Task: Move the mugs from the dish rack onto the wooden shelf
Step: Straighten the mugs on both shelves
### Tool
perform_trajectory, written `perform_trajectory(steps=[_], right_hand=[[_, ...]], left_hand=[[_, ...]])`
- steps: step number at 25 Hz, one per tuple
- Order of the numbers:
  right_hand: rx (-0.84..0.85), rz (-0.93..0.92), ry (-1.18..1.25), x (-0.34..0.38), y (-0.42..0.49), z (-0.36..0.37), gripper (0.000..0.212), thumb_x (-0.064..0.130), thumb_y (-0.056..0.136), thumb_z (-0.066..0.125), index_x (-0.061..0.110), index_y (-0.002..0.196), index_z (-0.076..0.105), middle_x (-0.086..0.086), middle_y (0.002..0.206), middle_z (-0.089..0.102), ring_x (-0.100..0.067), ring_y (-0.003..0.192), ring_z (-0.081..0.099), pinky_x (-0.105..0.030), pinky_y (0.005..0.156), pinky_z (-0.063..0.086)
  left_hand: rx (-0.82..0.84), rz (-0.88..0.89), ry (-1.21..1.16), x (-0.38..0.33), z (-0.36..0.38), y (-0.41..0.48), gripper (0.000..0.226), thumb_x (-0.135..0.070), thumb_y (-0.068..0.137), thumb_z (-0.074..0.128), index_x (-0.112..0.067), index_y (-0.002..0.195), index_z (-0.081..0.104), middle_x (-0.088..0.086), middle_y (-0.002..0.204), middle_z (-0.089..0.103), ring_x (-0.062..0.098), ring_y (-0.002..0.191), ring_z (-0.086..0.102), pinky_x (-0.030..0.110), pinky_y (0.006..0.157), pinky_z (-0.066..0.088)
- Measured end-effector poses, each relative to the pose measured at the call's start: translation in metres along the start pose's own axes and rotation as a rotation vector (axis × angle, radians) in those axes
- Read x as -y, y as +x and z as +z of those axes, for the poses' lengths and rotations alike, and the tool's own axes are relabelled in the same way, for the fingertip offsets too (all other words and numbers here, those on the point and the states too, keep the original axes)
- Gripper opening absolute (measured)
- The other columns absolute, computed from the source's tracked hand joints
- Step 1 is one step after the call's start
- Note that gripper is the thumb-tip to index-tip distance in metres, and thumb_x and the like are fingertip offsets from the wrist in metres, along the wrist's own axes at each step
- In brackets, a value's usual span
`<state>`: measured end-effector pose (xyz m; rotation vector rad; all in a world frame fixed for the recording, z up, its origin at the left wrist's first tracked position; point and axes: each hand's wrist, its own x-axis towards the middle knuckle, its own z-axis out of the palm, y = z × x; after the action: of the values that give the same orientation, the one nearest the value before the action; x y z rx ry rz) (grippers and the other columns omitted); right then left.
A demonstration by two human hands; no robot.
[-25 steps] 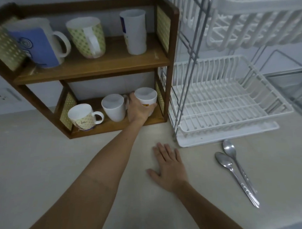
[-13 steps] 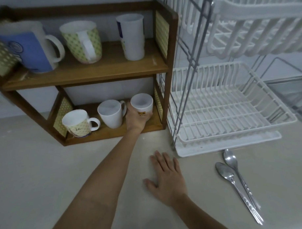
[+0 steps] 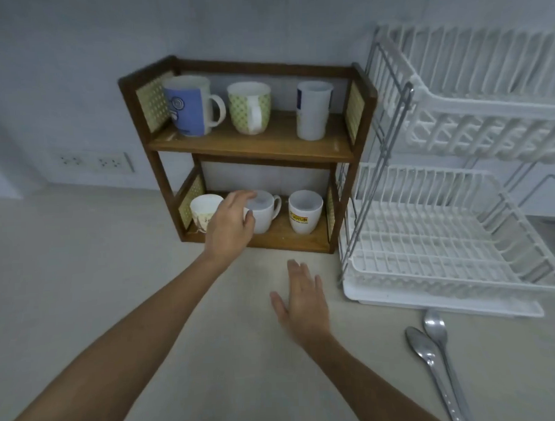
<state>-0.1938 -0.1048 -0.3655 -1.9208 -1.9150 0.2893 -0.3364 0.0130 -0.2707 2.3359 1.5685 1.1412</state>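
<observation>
Pale countertop (image 3: pixel 83 280) across whole lower field, grey wall behind.

White two-tier dish rack (image 3: pixel 459 235) at right on counter, both tiers without mugs; drip tray underneath.

Wooden shelf (image 3: pixel 252 145) just left of rack, two levels, woven side panels. All six mugs on shelf, upright.

Upper level, left to right: blue-and-white mug (image 3: pixel 189 106), handle to right; green-patterned mug (image 3: pixel 249 107), handle toward camera; tall white cup (image 3: pixel 313 110) with blue mark on its left side.

Lower level, left to right: small cream patterned mug (image 3: pixel 204 209), partly hidden by left hand; plain white mug (image 3: pixel 265 214), handle to right; white mug with yellow-red label (image 3: pixel 304 211) near right end, standing free, apart from both hands.

Left hand (image 3: pixel 231 226) in front of lower level, between cream mug and plain white mug. Fingers loosely curled and apart, not clamped on anything; fingertips at rim and left side of plain white mug, contact not resolvable.

Right hand (image 3: pixel 303 304) low over counter in front of shelf, palm down, fingers extended and slightly spread, holding nothing; slightly blurred, contact with counter not resolvable.

Two metal spoons (image 3: pixel 432 346) on counter at lower right, side by side, bowls toward rack, just in front of drip tray.

Wall socket strip (image 3: pixel 95 160) left of shelf.
</observation>
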Motion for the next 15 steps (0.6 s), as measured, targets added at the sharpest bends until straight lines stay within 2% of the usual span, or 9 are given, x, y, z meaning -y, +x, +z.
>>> perform_trajectory(steps=[2, 4, 6, 7, 8, 10, 13, 15], right_hand=[[-0.213, -0.147, 0.129, 0.034, 0.030, -0.034, 0.059, 0.039, 0.092, 0.045, 0.009, 0.142, 0.035, -0.008, 0.148, 0.041, -0.022, 0.141, 0.028, -0.039, 0.116, 0.016], [-0.449, -0.260, 0.211, 0.068, 0.068, -0.074, 0.048, 0.032, 0.088, 0.051, 0.008, 0.130, 0.049, -0.009, 0.134, 0.055, -0.024, 0.128, 0.045, -0.040, 0.107, 0.035], [-0.543, -0.282, 0.235, 0.095, 0.107, -0.117, 0.042, 0.028, 0.087, 0.054, 0.011, 0.125, 0.052, -0.008, 0.126, 0.057, -0.022, 0.118, 0.050, -0.037, 0.097, 0.041], [-0.545, -0.280, 0.208, 0.105, 0.126, -0.137, 0.040, 0.028, 0.088, 0.055, 0.012, 0.125, 0.052, -0.007, 0.125, 0.057, -0.022, 0.116, 0.051, -0.036, 0.094, 0.042], [-0.537, -0.272, 0.153, 0.116, 0.146, -0.157, 0.040, 0.027, 0.088, 0.055, 0.013, 0.125, 0.052, -0.007, 0.124, 0.056, -0.022, 0.114, 0.051, -0.036, 0.091, 0.044], [-0.476, -0.213, 0.019, 0.130, 0.185, -0.192, 0.041, 0.028, 0.088, 0.055, 0.013, 0.126, 0.050, -0.011, 0.125, 0.054, -0.028, 0.114, 0.051, -0.040, 0.089, 0.044], [-0.252, -0.025, -0.155, 0.145, 0.235, -0.228, 0.049, 0.033, 0.090, 0.051, 0.009, 0.132, 0.045, -0.019, 0.134, 0.048, -0.036, 0.120, 0.046, -0.040, 0.095, 0.042], [-0.141, 0.093, -0.208, 0.152, 0.257, -0.235, 0.054, 0.039, 0.091, 0.050, 0.008, 0.134, 0.042, -0.017, 0.137, 0.048, -0.033, 0.121, 0.047, -0.037, 0.094, 0.043]], left_hand=[[-0.135, 0.127, 0.060, 0.000, -0.029, 0.020, 0.042, -0.003, 0.085, 0.059, -0.009, 0.126, 0.058, 0.009, 0.128, 0.058, 0.022, 0.116, 0.055, 0.030, 0.096, 0.046], [-0.288, 0.142, 0.056, -0.002, -0.060, 0.052, 0.043, -0.003, 0.084, 0.058, -0.007, 0.127, 0.057, 0.009, 0.128, 0.056, 0.022, 0.117, 0.053, 0.030, 0.096, 0.045], [-0.403, 0.065, 0.009, -0.002, -0.090, 0.086, 0.042, -0.006, 0.085, 0.057, -0.005, 0.127, 0.055, 0.013, 0.128, 0.055, 0.027, 0.117, 0.053, 0.034, 0.096, 0.045], [-0.406, 0.025, -0.003, -0.002, -0.103, 0.102, 0.043, -0.008, 0.086, 0.057, -0.004, 0.129, 0.053, 0.015, 0.129, 0.054, 0.029, 0.117, 0.052, 0.037, 0.097, 0.045], [-0.370, 0.003, 0.012, 0.001, -0.117, 0.119, 0.046, -0.010, 0.086, 0.058, -0.004, 0.131, 0.051, 0.016, 0.131, 0.052, 0.031, 0.119, 0.051, 0.039, 0.098, 0.045], [-0.191, 0.018, 0.122, 0.008, -0.139, 0.152, 0.058, -0.016, 0.087, 0.061, -0.005, 0.140, 0.042, 0.018, 0.140, 0.046, 0.033, 0.128, 0.045, 0.040, 0.104, 0.041], [0.232, 0.050, 0.324, 0.013, -0.163, 0.197, 0.074, -0.033, 0.089, 0.062, -0.007, 0.149, 0.027, 0.018, 0.152, 0.033, 0.033, 0.138, 0.033, 0.039, 0.111, 0.033], [0.473, 0.030, 0.423, 0.016, -0.167, 0.218, 0.075, -0.043, 0.089, 0.060, -0.010, 0.148, 0.028, 0.015, 0.152, 0.031, 0.032, 0.136, 0.034, 0.039, 0.109, 0.035]])
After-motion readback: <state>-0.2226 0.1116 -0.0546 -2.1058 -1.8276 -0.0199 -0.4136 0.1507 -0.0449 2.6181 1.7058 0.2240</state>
